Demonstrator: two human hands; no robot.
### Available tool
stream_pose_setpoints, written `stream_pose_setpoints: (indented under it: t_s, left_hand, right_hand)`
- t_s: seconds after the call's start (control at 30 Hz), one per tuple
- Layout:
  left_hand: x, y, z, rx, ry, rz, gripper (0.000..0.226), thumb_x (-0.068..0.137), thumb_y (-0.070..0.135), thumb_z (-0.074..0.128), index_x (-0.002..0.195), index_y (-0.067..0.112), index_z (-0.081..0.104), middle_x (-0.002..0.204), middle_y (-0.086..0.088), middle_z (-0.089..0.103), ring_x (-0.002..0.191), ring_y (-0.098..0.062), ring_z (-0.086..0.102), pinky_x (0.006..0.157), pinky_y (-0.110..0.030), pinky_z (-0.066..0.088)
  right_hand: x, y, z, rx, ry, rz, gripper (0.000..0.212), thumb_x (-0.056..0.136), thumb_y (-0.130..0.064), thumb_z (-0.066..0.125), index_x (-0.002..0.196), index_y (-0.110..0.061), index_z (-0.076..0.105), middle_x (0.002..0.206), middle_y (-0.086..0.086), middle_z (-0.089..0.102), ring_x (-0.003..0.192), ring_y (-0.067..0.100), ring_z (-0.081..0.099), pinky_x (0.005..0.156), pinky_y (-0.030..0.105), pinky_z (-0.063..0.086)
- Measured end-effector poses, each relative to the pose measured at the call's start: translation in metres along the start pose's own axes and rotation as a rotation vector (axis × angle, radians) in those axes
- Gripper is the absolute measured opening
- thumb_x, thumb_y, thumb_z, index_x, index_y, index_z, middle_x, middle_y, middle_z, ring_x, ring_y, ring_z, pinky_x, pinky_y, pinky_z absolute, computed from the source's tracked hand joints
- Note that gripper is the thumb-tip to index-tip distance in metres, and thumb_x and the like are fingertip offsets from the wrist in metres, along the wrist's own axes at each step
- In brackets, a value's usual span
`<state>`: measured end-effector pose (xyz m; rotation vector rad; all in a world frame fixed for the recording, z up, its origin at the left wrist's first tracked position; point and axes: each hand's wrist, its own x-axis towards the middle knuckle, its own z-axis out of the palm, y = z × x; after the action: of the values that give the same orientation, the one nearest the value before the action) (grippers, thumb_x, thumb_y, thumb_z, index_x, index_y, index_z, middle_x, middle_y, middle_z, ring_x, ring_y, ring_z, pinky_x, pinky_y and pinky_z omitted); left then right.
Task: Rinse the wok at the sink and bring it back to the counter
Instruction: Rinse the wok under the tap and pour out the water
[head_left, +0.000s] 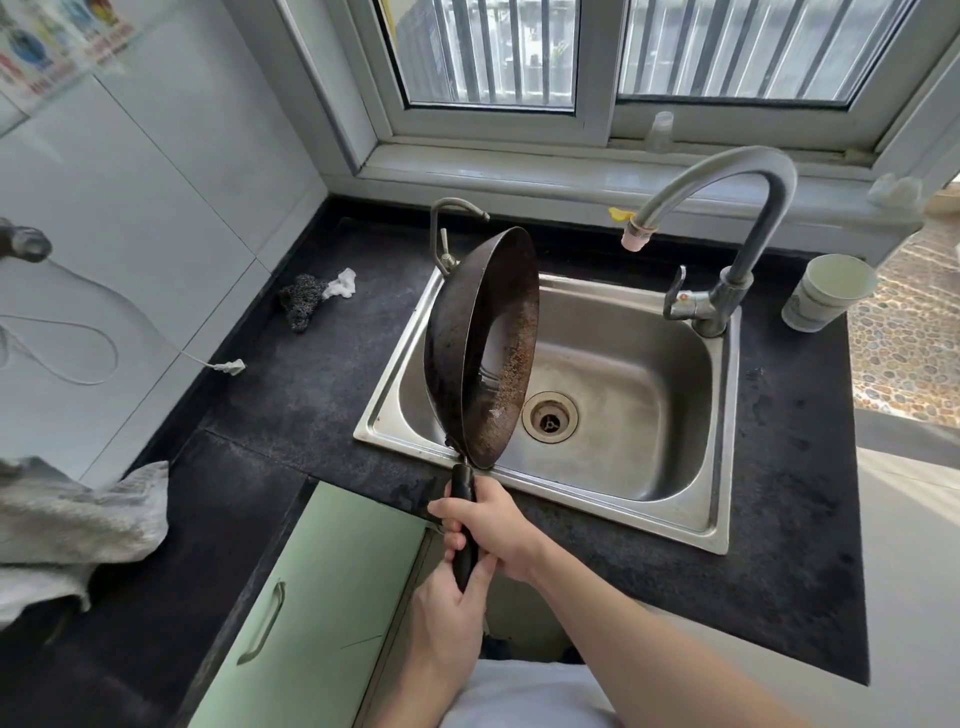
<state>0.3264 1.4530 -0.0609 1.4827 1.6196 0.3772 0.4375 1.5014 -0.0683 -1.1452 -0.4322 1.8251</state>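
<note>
A dark, worn wok (485, 343) is tipped on its side over the left part of the steel sink (623, 384), its wet inside facing right toward the drain (549, 417). Both hands hold its black handle (462, 483) at the sink's front edge. My right hand (491, 530) grips the upper part of the handle. My left hand (449, 618) grips the lower end from below. The tall grey tap (748, 208) arches over the sink at the back right, with no water running from its spout.
A dark counter (291, 395) surrounds the sink. A steel scourer (304, 301) and white scrap lie at the back left, a grey cloth (78, 525) at the left. A white cup (826, 291) stands right of the tap. A small second tap (447, 228) is behind the wok. Green cabinet doors (311, 613) are below.
</note>
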Motion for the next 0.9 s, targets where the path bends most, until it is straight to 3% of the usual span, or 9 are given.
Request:
stream_pose_setpoints:
  t_s: [0.4, 0.63, 0.8, 0.9]
  left_hand:
    - [0.001, 0.006, 0.000, 0.099, 0.044, 0.007, 0.028, 0.091, 0.043, 0.058, 0.075, 0.020, 0.057, 0.061, 0.001, 0.062, 0.058, -0.008, 0.055, 0.051, -0.015, 0.039]
    - [0.002, 0.010, 0.002, 0.123, 0.034, 0.005, 0.030, 0.091, 0.045, 0.056, 0.076, 0.019, 0.057, 0.063, 0.002, 0.059, 0.062, -0.017, 0.053, 0.050, -0.016, 0.037]
    - [0.001, 0.014, 0.004, 0.124, 0.034, 0.032, 0.028, 0.092, 0.043, 0.056, 0.082, 0.017, 0.061, 0.062, 0.001, 0.060, 0.058, -0.007, 0.054, 0.050, -0.016, 0.039]
    - [0.000, 0.016, 0.006, 0.121, 0.035, 0.029, 0.032, 0.092, 0.044, 0.055, 0.089, 0.014, 0.064, 0.066, 0.001, 0.062, 0.060, -0.009, 0.055, 0.050, -0.018, 0.036]
  right_hand:
    - [0.004, -0.001, -0.002, 0.024, -0.013, 0.023, 0.026, 0.092, 0.002, 0.062, 0.086, -0.012, 0.041, 0.057, 0.002, 0.043, 0.044, 0.012, 0.042, 0.050, 0.030, 0.049]
    - [0.004, -0.003, -0.008, 0.042, -0.012, 0.029, 0.026, 0.092, 0.001, 0.062, 0.091, -0.012, 0.040, 0.056, 0.001, 0.043, 0.043, 0.011, 0.042, 0.050, 0.029, 0.049]
    - [0.003, -0.004, -0.012, 0.052, -0.022, 0.027, 0.026, 0.092, 0.001, 0.062, 0.092, -0.012, 0.039, 0.054, -0.001, 0.044, 0.043, 0.011, 0.042, 0.050, 0.030, 0.050]
    - [0.003, -0.006, -0.015, 0.053, -0.026, 0.024, 0.026, 0.093, 0.001, 0.062, 0.092, -0.012, 0.040, 0.054, -0.001, 0.045, 0.043, 0.011, 0.042, 0.050, 0.030, 0.050]
